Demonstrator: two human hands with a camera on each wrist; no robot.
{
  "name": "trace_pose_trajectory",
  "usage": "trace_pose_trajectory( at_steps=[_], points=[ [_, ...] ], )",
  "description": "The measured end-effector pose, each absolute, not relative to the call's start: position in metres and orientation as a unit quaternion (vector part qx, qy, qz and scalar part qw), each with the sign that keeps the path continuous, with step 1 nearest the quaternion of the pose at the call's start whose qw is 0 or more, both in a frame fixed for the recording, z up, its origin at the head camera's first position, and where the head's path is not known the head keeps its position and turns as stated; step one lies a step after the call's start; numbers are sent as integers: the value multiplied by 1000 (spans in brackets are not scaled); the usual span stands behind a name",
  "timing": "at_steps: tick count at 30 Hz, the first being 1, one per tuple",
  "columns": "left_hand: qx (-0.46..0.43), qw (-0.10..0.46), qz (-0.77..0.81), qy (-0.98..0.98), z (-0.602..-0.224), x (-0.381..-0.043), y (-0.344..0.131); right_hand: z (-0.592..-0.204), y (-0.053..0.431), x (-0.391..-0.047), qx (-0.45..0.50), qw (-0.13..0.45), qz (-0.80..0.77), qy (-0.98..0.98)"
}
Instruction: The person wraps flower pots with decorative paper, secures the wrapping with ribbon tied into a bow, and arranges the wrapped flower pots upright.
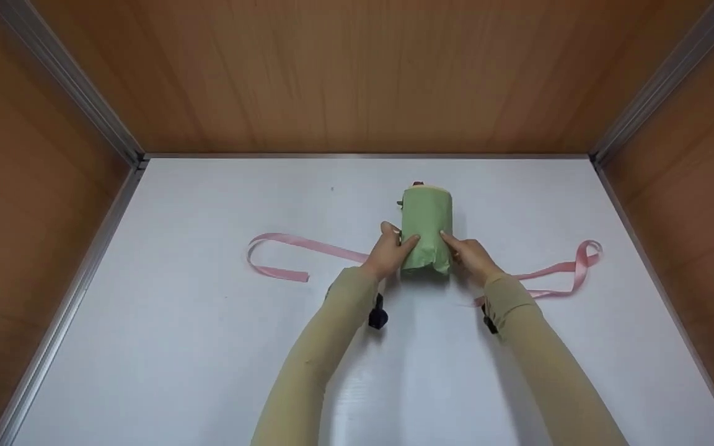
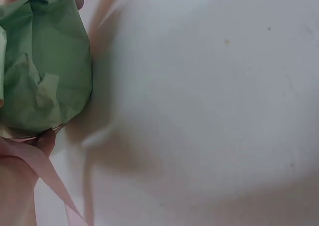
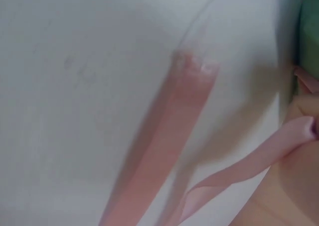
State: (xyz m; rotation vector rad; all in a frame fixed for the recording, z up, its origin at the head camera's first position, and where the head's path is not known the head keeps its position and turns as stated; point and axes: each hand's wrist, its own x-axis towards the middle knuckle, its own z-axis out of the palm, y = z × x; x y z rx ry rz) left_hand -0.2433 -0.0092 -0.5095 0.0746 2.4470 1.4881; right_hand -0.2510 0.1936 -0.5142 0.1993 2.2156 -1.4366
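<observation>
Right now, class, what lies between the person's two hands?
The green paper-wrapped bundle; the head view shows the left hand gripping one side and the right hand the other.

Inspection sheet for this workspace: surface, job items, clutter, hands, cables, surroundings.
Surface: white tabletop, shadows beneath the arms.
Job's things: green paper-wrapped bundle, something red showing at its far end; pink ribbon extending out on both sides, looped at each side.
Clutter: small speck left of the bundle's far end.
Hands: left hand and right hand hold the bundle's near part from opposite sides.
Cables: nothing seen.
Surroundings: wood-grain panels on three sides, metal framing at the corners.
</observation>
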Motion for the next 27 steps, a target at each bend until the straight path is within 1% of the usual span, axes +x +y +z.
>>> trace_pose_trajectory(
  at_steps=[7,14,17,21,24,27],
  points=[
    [24,152,525,837,-506,-229,-12,-510,192,-240,78,269,-548,788],
    [40,157,550,819,-501,-207,-17,-507,195,-223,57,297,-579,758],
    [53,154,555,816,-502,-198,-20,-506,195,-215,48,312,-581,750],
    [71,147,565,809,-500,-186,-23,-494,195,-200,31,334,-577,744],
    [83,145,569,806,-498,-177,-25,-493,196,-194,19,336,-556,760],
    [93,146,565,807,-499,-169,-27,-502,198,-192,16,334,-539,773]
  ],
)
